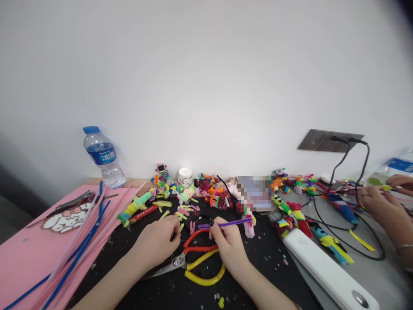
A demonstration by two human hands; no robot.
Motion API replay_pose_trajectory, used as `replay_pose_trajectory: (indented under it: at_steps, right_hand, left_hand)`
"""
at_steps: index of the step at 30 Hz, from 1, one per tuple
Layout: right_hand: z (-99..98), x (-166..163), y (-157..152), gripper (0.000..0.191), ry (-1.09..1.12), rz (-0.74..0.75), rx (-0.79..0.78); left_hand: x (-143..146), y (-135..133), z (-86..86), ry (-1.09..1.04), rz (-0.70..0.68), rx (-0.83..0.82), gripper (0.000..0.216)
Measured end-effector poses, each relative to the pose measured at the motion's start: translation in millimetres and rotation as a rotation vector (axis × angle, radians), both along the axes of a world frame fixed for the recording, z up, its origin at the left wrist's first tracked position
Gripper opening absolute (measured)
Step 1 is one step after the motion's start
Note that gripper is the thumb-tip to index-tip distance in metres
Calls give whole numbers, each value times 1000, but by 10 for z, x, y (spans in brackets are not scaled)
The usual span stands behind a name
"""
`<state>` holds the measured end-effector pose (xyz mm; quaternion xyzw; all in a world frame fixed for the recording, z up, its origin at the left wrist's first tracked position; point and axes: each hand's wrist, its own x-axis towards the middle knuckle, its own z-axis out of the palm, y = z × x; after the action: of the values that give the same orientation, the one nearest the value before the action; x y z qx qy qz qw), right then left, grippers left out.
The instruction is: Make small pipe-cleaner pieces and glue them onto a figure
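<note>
My right hand pinches a purple pipe cleaner between thumb and fingers; it lies nearly level across the hand. My left hand is closed, its fingers curled down at the black mat beside short yellow-green pipe cleaner pieces. Whatever those fingers hold, if anything, is hidden. Between and below both hands lies a pair of scissors with one red and one yellow handle, the blades pointing left. A small pink and white pipe cleaner figure stands just past the purple pipe cleaner's right end.
Left, long blue pipe cleaners lie on a pink board. A water bottle leans at the wall. Colourful pipe cleaner figures line the back. Right are a white elongated device, black cables and another person's hands.
</note>
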<state>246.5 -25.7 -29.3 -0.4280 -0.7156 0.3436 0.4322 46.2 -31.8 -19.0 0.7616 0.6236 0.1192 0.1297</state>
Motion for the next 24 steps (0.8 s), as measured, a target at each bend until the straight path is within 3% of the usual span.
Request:
replay_pose_trajectory:
  at_steps: [9,13,17,20,24]
  right_hand:
    - [-8,16,2,33,-32,-6,8]
    - [0,15,8,33,-35,-5,5]
    - [12,14,17,33,-37,-11,13]
    - [14,13,17,33,-32,-10,14]
    - [13,14,8,34,-24,-6,8]
  left_hand:
    - [-204,170,-71,-241,106,123,6]
    - [-321,253,-134,-213,216,210,6]
    - [-385,292,-196,-150,236,336,17]
    - [-361,285,-196,-109,179,420,26]
    - [-295,250,-136,-148,-12,391,27]
